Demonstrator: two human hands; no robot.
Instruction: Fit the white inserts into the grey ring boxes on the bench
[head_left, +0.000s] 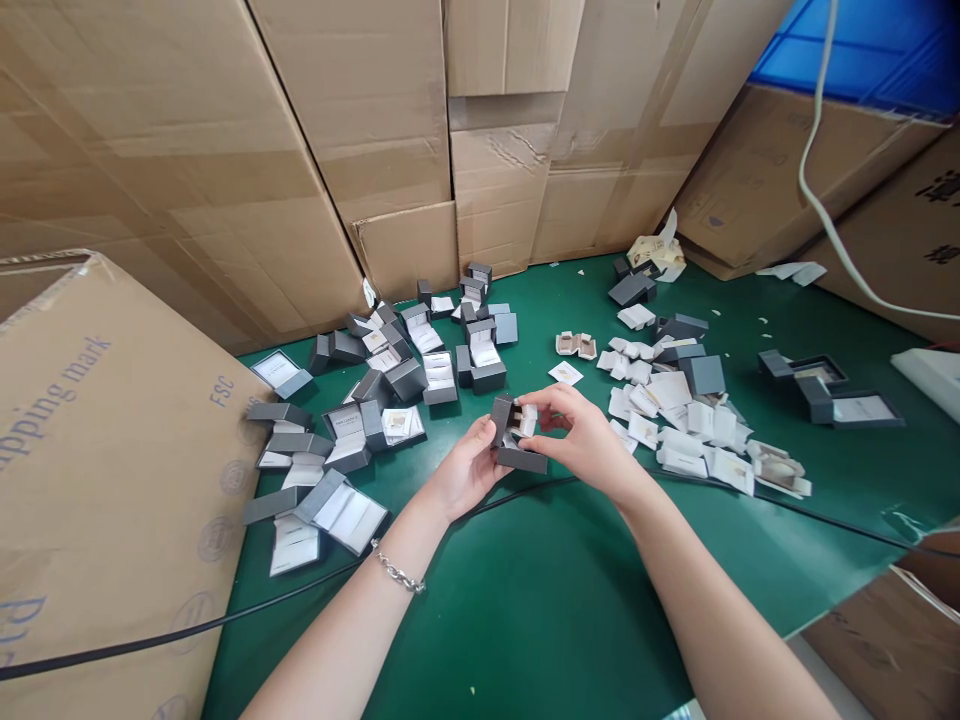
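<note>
Over the green table [555,600], both my hands hold a small open grey jewellery box [516,437]. My left hand [466,470] grips its left side from below, and a silver bracelet sits on that wrist. My right hand [577,435] pinches a small white insert pad [527,420] at the box's opening. Whether the pad sits fully inside the box I cannot tell.
Several open grey boxes with white linings [405,385] lie scattered to the left. A heap of white insert pads [686,420] lies to the right, more grey boxes [825,390] beyond. Cardboard cartons [375,130] wall the back and the left [97,480]. A black cable [225,620] crosses the table.
</note>
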